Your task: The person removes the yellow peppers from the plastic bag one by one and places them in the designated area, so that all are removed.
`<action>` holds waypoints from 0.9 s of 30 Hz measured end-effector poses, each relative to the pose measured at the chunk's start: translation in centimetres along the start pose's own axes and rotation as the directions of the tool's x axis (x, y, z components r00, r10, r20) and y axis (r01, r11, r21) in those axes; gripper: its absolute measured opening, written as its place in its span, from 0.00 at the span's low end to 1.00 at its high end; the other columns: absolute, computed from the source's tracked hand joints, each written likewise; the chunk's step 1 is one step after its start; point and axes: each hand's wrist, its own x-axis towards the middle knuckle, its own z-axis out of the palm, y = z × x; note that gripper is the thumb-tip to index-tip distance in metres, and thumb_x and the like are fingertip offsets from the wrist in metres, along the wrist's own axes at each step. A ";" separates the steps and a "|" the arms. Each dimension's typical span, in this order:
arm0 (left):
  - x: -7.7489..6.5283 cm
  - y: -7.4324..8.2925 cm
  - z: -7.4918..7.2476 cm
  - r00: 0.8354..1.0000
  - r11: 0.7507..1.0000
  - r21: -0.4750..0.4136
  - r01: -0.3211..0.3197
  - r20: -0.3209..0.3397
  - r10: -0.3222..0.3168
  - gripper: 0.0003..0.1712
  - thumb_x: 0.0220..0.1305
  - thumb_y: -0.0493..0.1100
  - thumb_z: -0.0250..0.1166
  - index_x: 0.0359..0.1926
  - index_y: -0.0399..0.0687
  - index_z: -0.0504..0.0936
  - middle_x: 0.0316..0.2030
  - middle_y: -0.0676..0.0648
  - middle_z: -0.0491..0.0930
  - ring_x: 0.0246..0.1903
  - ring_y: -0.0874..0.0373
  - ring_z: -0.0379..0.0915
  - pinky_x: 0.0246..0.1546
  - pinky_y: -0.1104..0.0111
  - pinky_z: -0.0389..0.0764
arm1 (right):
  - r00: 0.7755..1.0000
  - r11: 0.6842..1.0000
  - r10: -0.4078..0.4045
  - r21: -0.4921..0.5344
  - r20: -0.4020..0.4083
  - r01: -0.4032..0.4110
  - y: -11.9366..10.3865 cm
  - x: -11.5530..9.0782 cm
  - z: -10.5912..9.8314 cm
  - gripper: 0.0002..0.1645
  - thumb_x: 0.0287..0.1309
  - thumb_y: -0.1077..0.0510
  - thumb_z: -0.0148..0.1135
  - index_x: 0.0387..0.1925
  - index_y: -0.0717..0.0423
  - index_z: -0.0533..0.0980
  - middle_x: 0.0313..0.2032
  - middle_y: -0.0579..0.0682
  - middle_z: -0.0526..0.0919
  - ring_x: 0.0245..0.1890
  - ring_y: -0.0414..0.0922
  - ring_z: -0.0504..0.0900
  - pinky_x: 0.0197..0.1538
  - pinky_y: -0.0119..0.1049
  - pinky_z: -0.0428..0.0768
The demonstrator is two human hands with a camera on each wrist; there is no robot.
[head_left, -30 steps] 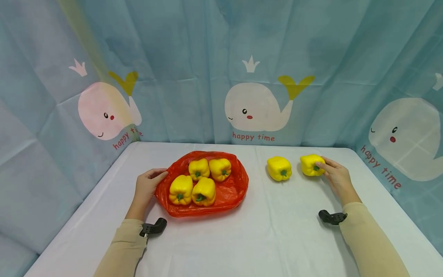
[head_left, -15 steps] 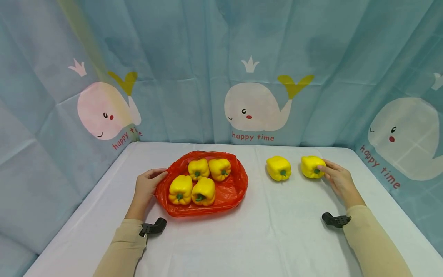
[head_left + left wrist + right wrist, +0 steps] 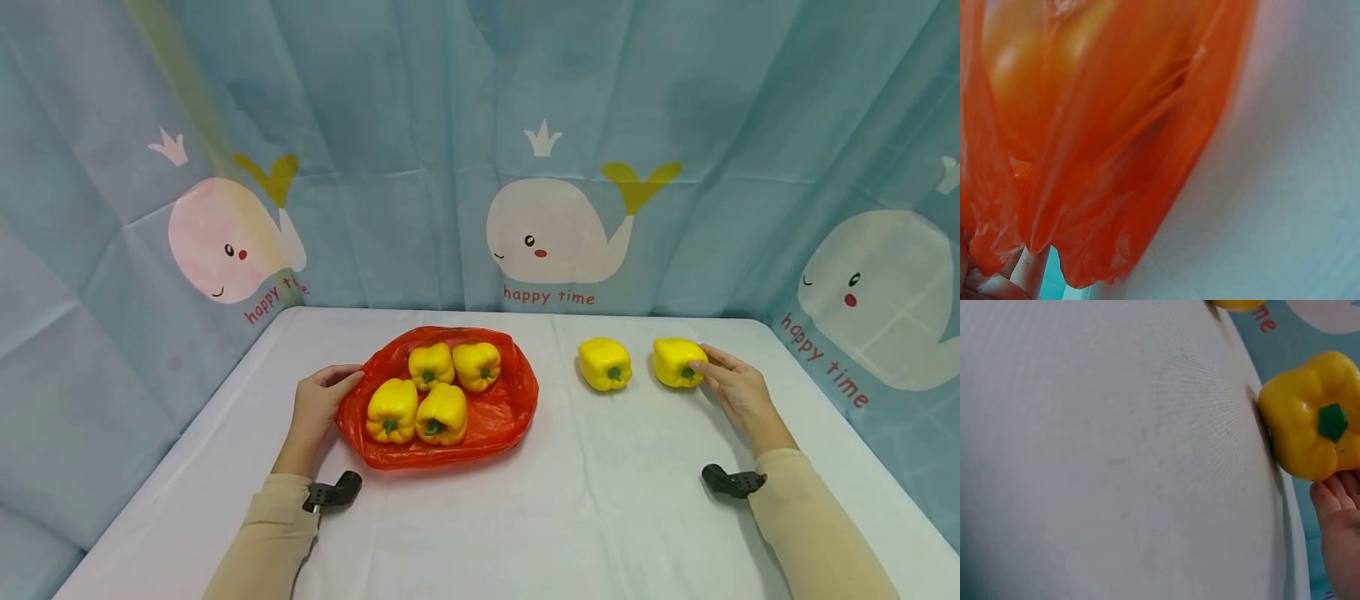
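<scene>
My left hand (image 3: 317, 406) pinches the left rim of a red plastic bag (image 3: 495, 417). The bag lies with its mouth spread wide, and several yellow bell peppers (image 3: 392, 411) with green stems sit in it. In the left wrist view the thin red film of the bag (image 3: 1129, 162) hides most of the fingers. At the far right, my right hand (image 3: 742, 393) holds a yellow bell pepper (image 3: 672, 360) by its right side, thumb in front near the stem. That pepper (image 3: 1304, 419) appears to rest on the table in the right wrist view.
Another yellow bell pepper (image 3: 603, 363) stands between the bag and the held one. A white cloth covers the table (image 3: 525, 533). Blue curtains (image 3: 405, 233) with whale prints rise behind the far edge and along both sides.
My right hand and its pepper have shifted slightly right and toward me, then nearly stopped. The left hand, the bag and the other peppers have stayed in place.
</scene>
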 end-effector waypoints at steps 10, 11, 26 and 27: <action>-0.1 0.1 0.0 1.000 1.000 -0.014 0.003 0.010 -0.003 0.31 0.64 0.59 0.66 0.59 0.42 0.81 0.44 0.58 0.82 0.43 0.71 0.76 0.42 0.81 0.82 | 0.999 0.999 -0.046 -0.021 0.003 0.047 -0.8 -0.9 0.0 0.41 0.57 0.51 0.72 0.70 0.45 0.67 0.69 0.33 0.68 0.77 0.38 0.53 0.76 0.37 0.49; -0.1 0.1 0.0 1.000 1.000 -0.015 0.004 0.011 -0.004 0.31 0.64 0.59 0.66 0.58 0.42 0.80 0.44 0.58 0.82 0.43 0.71 0.76 0.42 0.81 0.82 | 0.998 0.998 -0.060 -0.017 0.004 0.060 -1.0 -1.1 0.0 0.38 0.57 0.52 0.72 0.69 0.44 0.70 0.66 0.33 0.71 0.76 0.37 0.54 0.77 0.38 0.49; -0.1 0.3 0.0 1.000 1.000 -0.018 0.019 0.019 -0.019 0.31 0.64 0.59 0.66 0.59 0.44 0.80 0.47 0.56 0.83 0.44 0.70 0.76 0.42 0.82 0.81 | 0.983 0.943 -0.182 -0.283 0.001 0.175 -4.4 -3.9 1.9 0.46 0.56 0.39 0.69 0.71 0.50 0.66 0.51 0.29 0.75 0.50 0.23 0.74 0.74 0.40 0.56; -0.1 0.3 -0.1 1.000 1.000 -0.018 0.023 0.019 -0.023 0.31 0.64 0.59 0.66 0.59 0.44 0.80 0.47 0.55 0.83 0.44 0.70 0.75 0.42 0.82 0.81 | 0.981 0.939 -0.194 -0.287 0.017 0.191 -4.6 -4.1 2.3 0.44 0.57 0.40 0.69 0.70 0.51 0.66 0.50 0.28 0.76 0.49 0.23 0.74 0.74 0.40 0.57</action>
